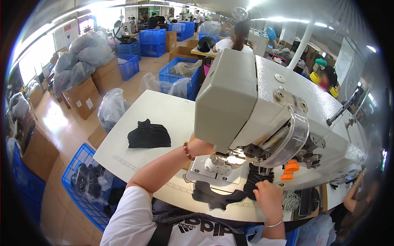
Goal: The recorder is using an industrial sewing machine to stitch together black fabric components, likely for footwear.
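Observation:
A large white sewing machine (230, 102) stands over the white table (123, 153). My left hand (204, 147) reaches in behind its head, near the needle area; the fingers are hidden there. Beside the machine bed, my right hand (269, 199) has its fingers bent against a pile of dark ribbed pieces (256, 179), pinching at their edge. In front of the bed lies a flat black cut piece (217, 196) with curved, branching ends, its right end close to my right hand. A neat stack of black cut pieces (149, 135) sits on the table's left part.
Orange knobs (290, 166) hang under the machine arm. A bundle of pale cord (290, 201) lies right of my right hand. Blue crates (84, 180) and cartons (82, 96) with plastic bags stand left of the table. A person (236, 39) sits beyond the machine; others work nearby.

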Motion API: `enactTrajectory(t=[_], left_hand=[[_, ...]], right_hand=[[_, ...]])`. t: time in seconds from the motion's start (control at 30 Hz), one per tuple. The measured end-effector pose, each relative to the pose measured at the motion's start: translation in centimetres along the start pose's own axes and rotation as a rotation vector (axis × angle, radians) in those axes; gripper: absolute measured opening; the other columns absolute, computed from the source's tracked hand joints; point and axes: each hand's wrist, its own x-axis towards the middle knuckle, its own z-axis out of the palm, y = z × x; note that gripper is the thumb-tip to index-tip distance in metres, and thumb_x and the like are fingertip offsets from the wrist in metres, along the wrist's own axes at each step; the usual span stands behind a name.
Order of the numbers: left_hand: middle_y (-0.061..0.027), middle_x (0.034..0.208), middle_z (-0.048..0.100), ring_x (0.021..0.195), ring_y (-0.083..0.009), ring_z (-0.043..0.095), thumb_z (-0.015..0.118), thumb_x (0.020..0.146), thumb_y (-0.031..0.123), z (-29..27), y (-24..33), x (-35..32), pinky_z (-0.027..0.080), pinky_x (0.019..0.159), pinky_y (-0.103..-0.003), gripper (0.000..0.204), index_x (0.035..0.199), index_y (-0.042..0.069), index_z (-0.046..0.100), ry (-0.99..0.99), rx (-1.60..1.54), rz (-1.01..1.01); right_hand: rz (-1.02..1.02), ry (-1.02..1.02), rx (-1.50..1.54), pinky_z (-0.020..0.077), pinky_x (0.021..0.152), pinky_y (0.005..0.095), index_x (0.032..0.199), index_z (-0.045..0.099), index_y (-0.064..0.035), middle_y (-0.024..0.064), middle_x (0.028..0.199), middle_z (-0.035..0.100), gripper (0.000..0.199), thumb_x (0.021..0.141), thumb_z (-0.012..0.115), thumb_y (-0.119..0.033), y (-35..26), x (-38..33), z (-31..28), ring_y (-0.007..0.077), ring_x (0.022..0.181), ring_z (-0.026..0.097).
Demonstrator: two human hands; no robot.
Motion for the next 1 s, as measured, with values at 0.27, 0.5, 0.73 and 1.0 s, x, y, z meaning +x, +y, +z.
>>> enactTrajectory(t=[0.27, 0.5, 0.73, 1.0], left_hand=[[-0.0102, 0.103, 0.064, 0.095, -0.0241, 0.06, 0.062, 0.082, 0.007, 2.9, -2.5, -0.3, 0.048, 0.079, -0.033, 0.023, 0.105, 0.006, 0.063, 0.22, -0.082, 0.015], [-0.0045, 0.067, 0.054, 0.058, -0.0124, 0.057, 0.055, 0.088, 0.006, -6.4, -1.5, -3.5, 0.052, 0.051, -0.028, 0.007, 0.086, -0.001, 0.056, 0.351, -0.437, -0.805], [-0.002, 0.069, 0.056, 0.058, -0.0068, 0.053, 0.054, 0.09, 0.005, -14.6, -3.8, -15.9, 0.049, 0.049, -0.021, 0.005, 0.088, 0.001, 0.057, 0.552, -0.245, -1.075], [-0.0101, 0.063, 0.061, 0.057, -0.0249, 0.059, 0.059, 0.081, 0.004, -14.5, -6.3, -21.9, 0.049, 0.058, -0.036, 0.006, 0.081, -0.002, 0.058, 0.316, 0.251, -0.98]], right_hand=[[0.292, 0.31, 0.108, 0.0464, 0.078, 0.0392, 0.116, 0.057, -0.0073, 0.0124, 0.115, 0.049, 0.052, 0.067, 0.076, -0.009, -1.2, -3.5, 7.9, 0.0284, 0.093, 0.053], [0.268, 0.383, 0.135, 0.0447, 0.079, 0.0404, 0.114, 0.057, -0.0046, 0.0132, 0.115, 0.048, 0.048, 0.068, 0.074, -0.008, -0.3, -3.8, 9.6, 0.0311, 0.095, 0.051], [0.282, 0.441, 0.176, 0.044, 0.08, 0.0404, 0.11, 0.057, -0.0023, 0.0135, 0.112, 0.048, 0.045, 0.069, 0.073, -0.002, -1.0, -3.3, 9.3, 0.0313, 0.096, 0.05], [0.283, 0.47, 0.177, 0.0442, 0.08, 0.0408, 0.105, 0.056, -0.0015, 0.0131, 0.107, 0.048, 0.041, 0.068, 0.073, -0.002, -1.3, -3.2, 8.8, 0.0324, 0.097, 0.05]])
